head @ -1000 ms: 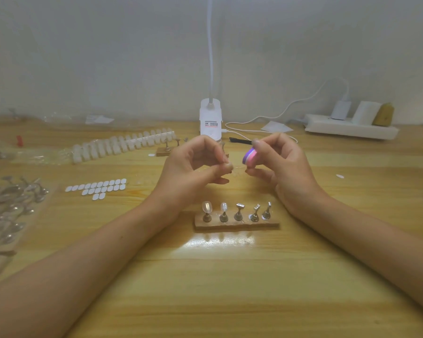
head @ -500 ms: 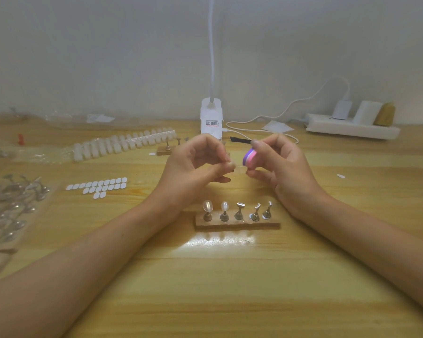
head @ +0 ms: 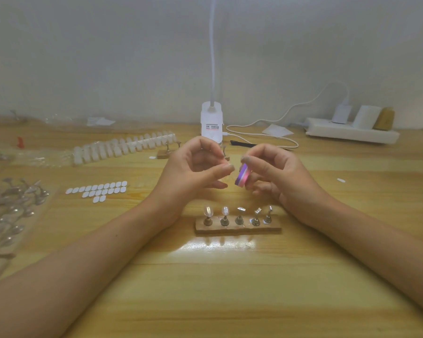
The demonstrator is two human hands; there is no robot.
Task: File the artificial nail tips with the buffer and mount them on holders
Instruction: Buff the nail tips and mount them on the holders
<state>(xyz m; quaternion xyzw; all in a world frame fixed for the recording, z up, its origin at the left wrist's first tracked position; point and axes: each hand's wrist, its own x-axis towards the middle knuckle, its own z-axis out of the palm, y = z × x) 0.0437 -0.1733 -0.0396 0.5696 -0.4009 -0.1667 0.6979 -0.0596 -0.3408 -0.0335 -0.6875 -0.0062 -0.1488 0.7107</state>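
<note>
Wooden table (head: 205, 289): left hand (head: 193, 172) pinches something too small to see, presumably the nail tip, beyond the holders (head: 237, 219). Right hand (head: 281, 174) grips the buffer (head: 242, 177) beside it. Best now: light, short strokes with the tip held steady.

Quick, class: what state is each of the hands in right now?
Left hand: thumb and forefinger pinched; what they hold cannot be told.
Right hand: holding the pink and purple buffer.

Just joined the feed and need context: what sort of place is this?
Likely a small nail-craft work desk: a wooden table with strips of nail tips, a row of holders, a desk lamp and a power strip.
</note>
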